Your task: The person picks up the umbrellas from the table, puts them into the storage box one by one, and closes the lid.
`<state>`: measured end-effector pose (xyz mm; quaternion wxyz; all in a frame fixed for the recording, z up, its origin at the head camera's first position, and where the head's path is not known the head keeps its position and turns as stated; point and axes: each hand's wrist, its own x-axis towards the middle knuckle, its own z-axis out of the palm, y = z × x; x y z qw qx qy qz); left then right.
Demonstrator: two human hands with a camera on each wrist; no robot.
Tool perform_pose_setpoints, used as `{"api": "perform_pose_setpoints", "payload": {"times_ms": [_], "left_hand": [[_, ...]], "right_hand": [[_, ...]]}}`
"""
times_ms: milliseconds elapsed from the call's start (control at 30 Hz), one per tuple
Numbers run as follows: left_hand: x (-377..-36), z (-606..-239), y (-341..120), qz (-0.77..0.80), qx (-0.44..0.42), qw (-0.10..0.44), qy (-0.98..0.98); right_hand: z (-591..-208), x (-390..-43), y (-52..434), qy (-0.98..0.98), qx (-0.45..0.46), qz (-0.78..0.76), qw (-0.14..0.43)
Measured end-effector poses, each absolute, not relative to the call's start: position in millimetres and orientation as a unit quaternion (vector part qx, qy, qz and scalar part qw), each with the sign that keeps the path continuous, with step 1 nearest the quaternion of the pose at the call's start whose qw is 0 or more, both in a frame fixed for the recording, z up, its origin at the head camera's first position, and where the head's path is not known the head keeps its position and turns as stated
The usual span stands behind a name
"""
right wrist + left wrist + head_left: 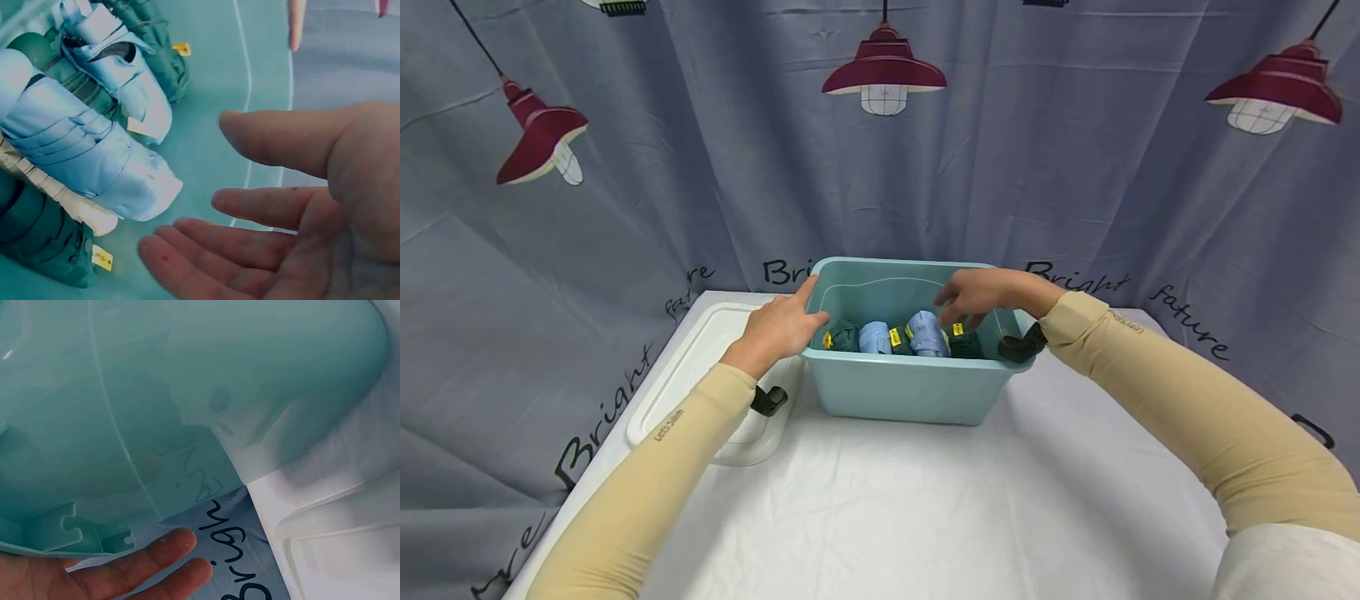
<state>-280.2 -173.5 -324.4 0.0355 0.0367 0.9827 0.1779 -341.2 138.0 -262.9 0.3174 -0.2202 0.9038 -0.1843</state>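
Both sleeves are reaching to the bin holding rolled umbrellas; left hand is touching its rim with straight fingers, right hand is hovering inside, open.

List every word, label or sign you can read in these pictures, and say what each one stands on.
"Bright" and "future": black script printed on the grey curtain, repeated; some copies partly hidden by the teal bin.
"Let's Slim": small print on the left sleeve.
Small print on the right sleeve: too small to read.
Yellow tags on the folded umbrellas: print too blurred to read.
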Motion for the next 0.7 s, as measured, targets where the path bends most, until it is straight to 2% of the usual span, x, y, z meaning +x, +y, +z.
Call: {"api": "perform_pose_setpoints", "payload": {"times_ms": [233, 700], "left_hand": [[-280, -326, -175, 0.179, 0.041, 0.029, 0.983], [-279, -324, -175, 0.174, 0.04, 0.024, 0.984]], "right_hand": [[-258, -321, 153, 0.914, -0.243, -0.206, 0.25], [-268, -287, 172, 0.947, -0.243, -0.206, 0.043]]}}
